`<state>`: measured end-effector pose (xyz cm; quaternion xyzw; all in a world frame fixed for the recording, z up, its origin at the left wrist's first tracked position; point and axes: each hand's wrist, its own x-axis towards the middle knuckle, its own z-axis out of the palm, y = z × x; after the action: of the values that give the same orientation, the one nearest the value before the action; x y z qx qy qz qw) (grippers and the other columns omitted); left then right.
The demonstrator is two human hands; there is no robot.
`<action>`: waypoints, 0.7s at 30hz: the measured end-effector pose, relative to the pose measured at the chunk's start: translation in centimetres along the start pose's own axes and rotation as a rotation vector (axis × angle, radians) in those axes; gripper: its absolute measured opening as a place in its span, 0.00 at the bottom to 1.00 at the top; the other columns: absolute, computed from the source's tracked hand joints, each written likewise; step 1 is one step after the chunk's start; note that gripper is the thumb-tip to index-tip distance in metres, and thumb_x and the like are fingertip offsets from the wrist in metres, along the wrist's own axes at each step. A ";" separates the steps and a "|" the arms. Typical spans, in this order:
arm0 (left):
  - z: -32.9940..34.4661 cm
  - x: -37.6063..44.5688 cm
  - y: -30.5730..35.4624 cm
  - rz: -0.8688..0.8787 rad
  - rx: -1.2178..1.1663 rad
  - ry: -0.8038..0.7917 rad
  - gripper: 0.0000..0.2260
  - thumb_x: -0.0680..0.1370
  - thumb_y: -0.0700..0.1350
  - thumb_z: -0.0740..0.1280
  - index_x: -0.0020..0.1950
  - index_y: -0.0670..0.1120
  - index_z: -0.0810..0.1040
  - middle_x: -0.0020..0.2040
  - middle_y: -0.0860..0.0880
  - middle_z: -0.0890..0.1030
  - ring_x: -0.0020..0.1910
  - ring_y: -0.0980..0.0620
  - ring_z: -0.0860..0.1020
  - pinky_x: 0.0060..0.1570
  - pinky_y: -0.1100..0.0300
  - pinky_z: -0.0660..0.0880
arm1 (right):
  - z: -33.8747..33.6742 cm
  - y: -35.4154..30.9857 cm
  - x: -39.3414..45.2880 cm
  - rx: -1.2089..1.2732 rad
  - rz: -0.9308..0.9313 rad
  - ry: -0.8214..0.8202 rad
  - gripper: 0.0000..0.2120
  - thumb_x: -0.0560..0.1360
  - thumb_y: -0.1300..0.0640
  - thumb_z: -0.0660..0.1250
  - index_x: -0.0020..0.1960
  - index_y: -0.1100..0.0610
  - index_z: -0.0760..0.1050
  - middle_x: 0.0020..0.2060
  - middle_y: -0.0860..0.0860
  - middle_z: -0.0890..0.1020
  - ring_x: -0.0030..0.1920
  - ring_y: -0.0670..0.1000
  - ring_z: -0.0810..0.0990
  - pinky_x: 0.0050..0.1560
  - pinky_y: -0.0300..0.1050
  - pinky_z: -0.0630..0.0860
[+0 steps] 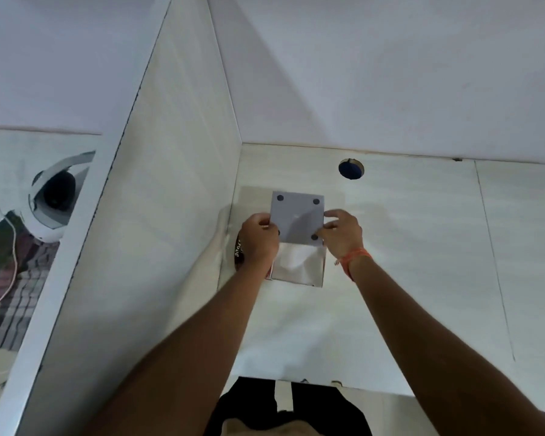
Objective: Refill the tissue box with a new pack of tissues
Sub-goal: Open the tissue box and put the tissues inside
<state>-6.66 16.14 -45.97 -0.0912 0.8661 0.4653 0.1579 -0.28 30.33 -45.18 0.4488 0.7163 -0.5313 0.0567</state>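
Note:
A grey square panel (297,215) with dark round pads at its corners, the bottom cover of the tissue box, is held over the box. My left hand (258,239) pinches its left edge and my right hand (340,232) pinches its right edge. Below the panel the open white tissue box (320,273) lies on the white desk (406,247), with white tissues (296,261) showing inside. A dark object with white lettering (238,251) peeks out behind my left wrist; what it is I cannot tell.
A white partition wall (170,184) rises just left of the box. A round cable hole (350,169) sits in the desk behind the box. A mirror (28,231) at far left reflects a person wearing a head camera. The desk's front edge runs near my body.

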 end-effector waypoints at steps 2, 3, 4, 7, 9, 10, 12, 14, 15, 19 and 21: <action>0.1 -2.5 -1.0 0.031 0.004 -0.017 0.09 0.74 0.33 0.66 0.49 0.41 0.84 0.42 0.49 0.82 0.38 0.54 0.77 0.31 0.76 0.69 | -0.8 2.4 -1.5 0.007 0.000 0.003 0.22 0.66 0.68 0.74 0.59 0.56 0.77 0.42 0.52 0.82 0.48 0.57 0.83 0.51 0.54 0.82; 0.2 -3.5 -1.6 0.037 0.004 -0.023 0.09 0.75 0.33 0.66 0.50 0.40 0.84 0.42 0.49 0.82 0.39 0.54 0.77 0.32 0.77 0.69 | -0.9 3.4 -2.0 0.009 0.006 0.010 0.21 0.67 0.68 0.74 0.58 0.56 0.77 0.42 0.52 0.82 0.47 0.57 0.83 0.51 0.56 0.83; 0.4 -4.1 -2.2 0.028 0.008 -0.026 0.08 0.76 0.35 0.66 0.50 0.39 0.84 0.43 0.49 0.82 0.41 0.53 0.78 0.34 0.76 0.68 | -0.8 4.4 -2.3 0.008 0.012 0.015 0.21 0.67 0.68 0.74 0.58 0.56 0.78 0.41 0.51 0.82 0.46 0.56 0.83 0.50 0.57 0.83; 0.4 -5.0 -3.4 0.002 0.078 -0.039 0.09 0.77 0.35 0.65 0.52 0.38 0.84 0.49 0.44 0.85 0.49 0.46 0.81 0.43 0.64 0.71 | -0.1 6.0 -3.2 -0.012 0.050 0.004 0.20 0.67 0.67 0.75 0.58 0.58 0.77 0.40 0.50 0.81 0.44 0.55 0.82 0.50 0.57 0.83; 0.3 -4.8 -3.9 0.000 0.137 -0.052 0.11 0.77 0.34 0.64 0.55 0.38 0.83 0.53 0.43 0.84 0.52 0.45 0.81 0.45 0.63 0.70 | 0.6 6.4 -3.4 -0.028 0.060 -0.005 0.20 0.68 0.67 0.74 0.57 0.57 0.76 0.38 0.48 0.80 0.44 0.55 0.82 0.50 0.56 0.83; 0.2 -4.7 -4.0 0.002 0.161 -0.068 0.11 0.77 0.35 0.64 0.55 0.39 0.83 0.53 0.42 0.84 0.52 0.44 0.81 0.45 0.63 0.71 | 0.8 6.5 -3.5 -0.035 0.059 0.001 0.19 0.68 0.67 0.74 0.57 0.57 0.76 0.37 0.47 0.79 0.45 0.56 0.82 0.51 0.57 0.83; 0.1 -4.5 -4.3 0.009 0.201 -0.100 0.10 0.76 0.35 0.65 0.53 0.39 0.83 0.51 0.43 0.85 0.50 0.44 0.82 0.44 0.60 0.73 | 1.0 6.7 -3.4 -0.046 0.055 0.016 0.17 0.69 0.65 0.73 0.55 0.56 0.75 0.35 0.46 0.78 0.44 0.56 0.82 0.52 0.57 0.82; -0.1 -4.4 -4.6 0.014 0.214 -0.130 0.08 0.74 0.35 0.65 0.49 0.39 0.83 0.47 0.42 0.85 0.46 0.44 0.83 0.45 0.56 0.78 | 0.9 7.0 -3.4 -0.055 0.052 0.028 0.13 0.70 0.60 0.73 0.52 0.55 0.74 0.35 0.47 0.79 0.42 0.55 0.82 0.50 0.57 0.83; -0.2 -4.4 -4.7 0.008 0.212 -0.148 0.07 0.74 0.35 0.66 0.49 0.38 0.83 0.46 0.42 0.85 0.45 0.43 0.83 0.45 0.54 0.79 | 0.8 7.1 -3.3 -0.058 0.048 0.036 0.12 0.70 0.58 0.73 0.51 0.54 0.74 0.35 0.48 0.80 0.42 0.56 0.83 0.49 0.57 0.83; -0.2 -5.1 -5.2 0.029 0.218 -0.157 0.07 0.76 0.35 0.65 0.50 0.38 0.83 0.45 0.42 0.85 0.41 0.46 0.81 0.44 0.55 0.78 | 0.7 7.2 -3.1 -0.085 0.022 0.053 0.08 0.73 0.56 0.72 0.49 0.55 0.74 0.43 0.57 0.85 0.44 0.60 0.84 0.49 0.57 0.83; -0.2 -5.2 -5.3 0.064 0.224 -0.131 0.07 0.76 0.35 0.65 0.49 0.39 0.82 0.46 0.44 0.84 0.42 0.49 0.78 0.42 0.58 0.75 | 0.8 7.2 -2.9 -0.101 0.012 0.051 0.08 0.74 0.58 0.70 0.51 0.54 0.74 0.45 0.57 0.85 0.45 0.59 0.84 0.50 0.57 0.83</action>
<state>-0.22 13.11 -48.10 -0.0147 0.9031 0.3753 0.2082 6.15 28.24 -49.02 0.4632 0.7407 -0.4824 0.0641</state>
